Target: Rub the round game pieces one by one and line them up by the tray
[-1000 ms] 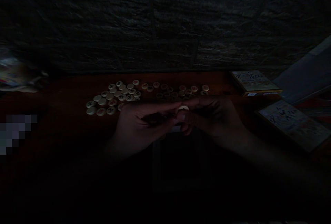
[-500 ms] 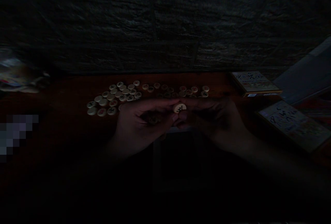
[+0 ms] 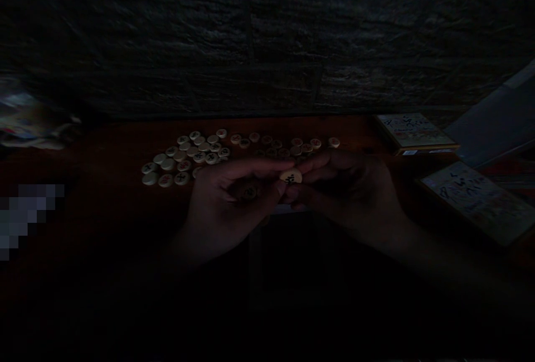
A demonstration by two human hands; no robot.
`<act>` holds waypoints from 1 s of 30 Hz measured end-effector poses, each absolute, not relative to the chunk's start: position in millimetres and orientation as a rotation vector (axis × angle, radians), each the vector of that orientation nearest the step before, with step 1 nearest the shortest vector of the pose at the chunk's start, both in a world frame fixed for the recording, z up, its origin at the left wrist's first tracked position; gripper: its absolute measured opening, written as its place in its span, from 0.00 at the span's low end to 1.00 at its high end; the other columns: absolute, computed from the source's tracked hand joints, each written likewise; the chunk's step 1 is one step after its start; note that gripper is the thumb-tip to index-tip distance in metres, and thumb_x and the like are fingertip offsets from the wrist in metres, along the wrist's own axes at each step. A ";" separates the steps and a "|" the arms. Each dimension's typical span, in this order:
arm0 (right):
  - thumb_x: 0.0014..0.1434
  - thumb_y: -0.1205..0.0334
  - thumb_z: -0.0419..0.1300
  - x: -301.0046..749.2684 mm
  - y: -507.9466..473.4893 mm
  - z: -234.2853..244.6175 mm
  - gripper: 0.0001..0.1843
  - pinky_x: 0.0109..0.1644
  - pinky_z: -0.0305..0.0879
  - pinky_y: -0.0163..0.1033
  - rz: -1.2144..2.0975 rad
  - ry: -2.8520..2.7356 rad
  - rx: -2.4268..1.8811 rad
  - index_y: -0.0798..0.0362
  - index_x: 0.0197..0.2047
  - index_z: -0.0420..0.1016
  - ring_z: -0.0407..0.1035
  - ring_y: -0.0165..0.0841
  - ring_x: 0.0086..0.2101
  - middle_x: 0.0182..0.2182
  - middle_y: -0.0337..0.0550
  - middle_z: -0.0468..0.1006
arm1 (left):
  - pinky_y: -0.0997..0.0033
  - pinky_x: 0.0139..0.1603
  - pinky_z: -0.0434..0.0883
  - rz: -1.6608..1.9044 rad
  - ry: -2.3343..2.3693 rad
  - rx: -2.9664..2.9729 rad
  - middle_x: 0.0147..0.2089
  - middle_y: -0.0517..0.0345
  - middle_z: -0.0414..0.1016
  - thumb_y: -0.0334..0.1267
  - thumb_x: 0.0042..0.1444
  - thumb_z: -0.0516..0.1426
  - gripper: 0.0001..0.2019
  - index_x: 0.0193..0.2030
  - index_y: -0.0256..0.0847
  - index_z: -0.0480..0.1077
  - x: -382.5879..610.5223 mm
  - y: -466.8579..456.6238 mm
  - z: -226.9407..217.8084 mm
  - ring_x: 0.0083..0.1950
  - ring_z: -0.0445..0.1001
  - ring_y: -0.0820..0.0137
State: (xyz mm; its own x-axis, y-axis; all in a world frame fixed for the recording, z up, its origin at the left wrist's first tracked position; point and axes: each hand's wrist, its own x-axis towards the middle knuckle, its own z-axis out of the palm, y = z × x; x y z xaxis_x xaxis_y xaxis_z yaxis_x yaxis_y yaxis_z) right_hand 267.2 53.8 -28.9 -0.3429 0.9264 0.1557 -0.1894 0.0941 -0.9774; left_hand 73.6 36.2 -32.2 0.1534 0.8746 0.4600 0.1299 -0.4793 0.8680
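At the centre of the frame, the left hand (image 3: 225,209) and right hand (image 3: 349,192) meet, fingers of both pinched on one pale disc (image 3: 290,176) held above the dim tabletop (image 3: 104,189). A second disc (image 3: 249,192) sits in the left hand's curl. Loose discs (image 3: 196,153) lie scattered just behind the hands. Two printed boxes (image 3: 413,132) lie at the right.

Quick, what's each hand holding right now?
Left hand: pinches the disc, another piece in its palm.
Right hand: pinches the same disc.
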 end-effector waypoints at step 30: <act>0.51 0.55 0.78 267.7 55.0 -33.2 0.16 0.24 0.76 0.31 1.421 -1.455 -0.824 0.54 0.35 0.80 0.77 0.29 0.21 0.24 0.38 0.83 | 0.74 0.41 0.85 1.329 0.917 1.766 0.41 0.59 0.88 0.23 0.56 0.67 0.15 0.47 0.45 0.84 75.5 35.6 -32.3 0.38 0.87 0.67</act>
State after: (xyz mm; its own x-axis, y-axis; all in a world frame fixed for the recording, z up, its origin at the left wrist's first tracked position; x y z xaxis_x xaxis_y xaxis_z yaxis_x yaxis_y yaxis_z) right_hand 267.7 55.0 -33.2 -0.3603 0.9202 0.1531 -0.1311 0.1126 -0.9850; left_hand 75.5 35.6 -32.3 0.2111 0.8680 0.4495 0.1117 -0.4783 0.8711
